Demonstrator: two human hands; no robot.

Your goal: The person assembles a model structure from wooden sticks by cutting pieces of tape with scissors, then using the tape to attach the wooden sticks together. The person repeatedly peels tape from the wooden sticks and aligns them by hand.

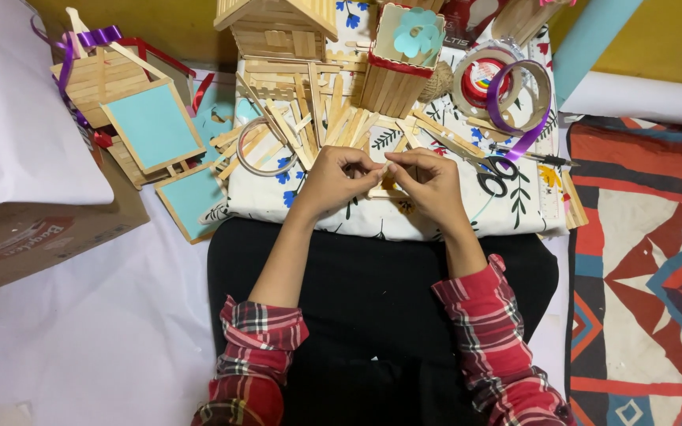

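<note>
My left hand [335, 181] and my right hand [430, 182] meet over a white floral cloth [262, 203] on my lap. Both pinch a small piece built of wooden craft sticks [380, 192], fingertips touching it from either side; most of it is hidden under my fingers. Just beyond my hands lies a loose heap of craft sticks [321, 118]. Black-handled scissors [492, 171] lie right beside my right hand.
A stick house [278, 28] and a stick box with a blue paper flower [400, 59] stand at the back. Tape rolls with purple ribbon [507, 91] lie at the right, a clear tape ring [266, 147] at the left. Blue-panelled stick frames [148, 126] and a cardboard box [41, 229] sit left.
</note>
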